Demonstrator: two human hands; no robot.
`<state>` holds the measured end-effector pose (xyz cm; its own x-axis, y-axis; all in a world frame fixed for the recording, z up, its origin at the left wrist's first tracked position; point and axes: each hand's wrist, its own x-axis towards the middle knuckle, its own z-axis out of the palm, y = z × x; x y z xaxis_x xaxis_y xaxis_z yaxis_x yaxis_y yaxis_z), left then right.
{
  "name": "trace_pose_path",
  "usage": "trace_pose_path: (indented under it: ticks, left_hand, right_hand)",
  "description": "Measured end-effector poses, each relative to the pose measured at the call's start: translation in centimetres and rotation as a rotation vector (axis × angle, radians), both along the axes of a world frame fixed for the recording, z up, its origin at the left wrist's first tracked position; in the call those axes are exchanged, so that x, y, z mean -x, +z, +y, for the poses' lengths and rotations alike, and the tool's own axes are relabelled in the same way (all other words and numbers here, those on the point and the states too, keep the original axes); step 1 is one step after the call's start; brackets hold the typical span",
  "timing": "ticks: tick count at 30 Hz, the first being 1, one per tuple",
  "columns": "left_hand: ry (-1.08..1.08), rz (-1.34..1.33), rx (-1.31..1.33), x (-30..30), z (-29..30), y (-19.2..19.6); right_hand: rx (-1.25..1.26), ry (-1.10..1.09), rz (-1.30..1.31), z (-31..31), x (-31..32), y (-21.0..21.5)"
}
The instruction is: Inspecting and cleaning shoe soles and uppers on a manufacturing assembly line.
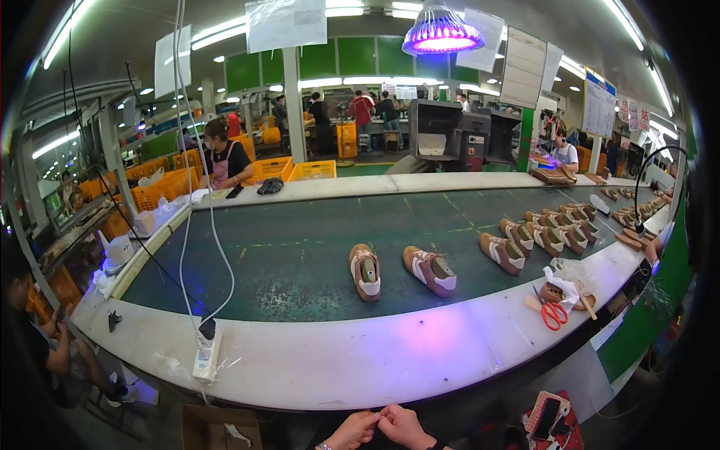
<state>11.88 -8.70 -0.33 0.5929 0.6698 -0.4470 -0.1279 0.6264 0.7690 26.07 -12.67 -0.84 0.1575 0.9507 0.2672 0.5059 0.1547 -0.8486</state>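
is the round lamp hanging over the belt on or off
On: the round hanging lamp glows bright purple across its face, above the dark green conveyor belt.

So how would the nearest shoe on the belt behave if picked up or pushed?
The nearest shoe rests flat on its sole on the conveyor belt, so it would probably slide, not roll. A form seems to fill it, so it is likely firm and heavier than it looks.

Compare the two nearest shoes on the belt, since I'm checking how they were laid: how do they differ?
The left shoe lies nearly straight across the green belt, while the right shoe is turned at an angle. The left shoe sits alone, farther from the row of shoes than the right shoe. Both are tan with white trim, with a grey form inside, lying apart.
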Motion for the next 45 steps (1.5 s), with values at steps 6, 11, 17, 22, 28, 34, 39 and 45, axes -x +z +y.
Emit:
trace_pose_path:
  ticks: [6, 11, 17, 22, 28, 34, 39, 45]
  left_hand:
    - [0.009, -0.001, -0.025, -0.4, -0.3, -0.6]
    - [-0.001, 0.098, -0.183, -0.9, -0.4, -1.2]
    - [-0.016, 0.204, -0.313, -1.2, -0.7, -1.4]
    - [-0.02, 0.132, -0.222, -1.0, -0.6, -2.1]
    - [0.055, 0.033, -0.113, -1.3, -0.5, -3.2]
    - [0.129, -0.012, -0.024, -1.8, -0.8, -2.7]
    - [0.086, 0.019, 0.086, -1.3, -0.4, -1.9]
    - [0.129, -0.033, 0.283, -1.6, -0.5, -1.2]
  right_hand:
    - [0.025, 0.005, 0.016, -0.3, -0.2, 0.3]
    - [0.022, 0.009, 0.007, -0.3, -0.7, 0.2]
    - [0.018, 0.012, -0.022, -0.3, -0.8, 0.1]
    - [0.039, 0.019, -0.013, -0.4, -0.8, -0.5]
    - [0.101, 0.037, 0.117, -0.4, -0.8, -0.6]
    - [0.139, 0.035, 0.237, -0.7, -0.5, 0.2]
    - [0.2, 0.046, 0.379, -0.8, -0.3, 0.4]
    - [0.186, 0.056, 0.332, -0.7, -0.6, -0.7]
